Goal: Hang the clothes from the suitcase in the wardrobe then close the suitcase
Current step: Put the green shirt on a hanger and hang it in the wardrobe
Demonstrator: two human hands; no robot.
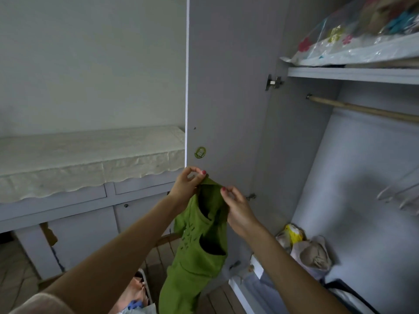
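Pinching green garment, both hands

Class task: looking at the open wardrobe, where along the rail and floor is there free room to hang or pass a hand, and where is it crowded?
The wooden rail is bare from its left bracket rightward, below the shelf; white hangers crowd the far right. The back panel space is open. The wardrobe floor is crowded with bags.
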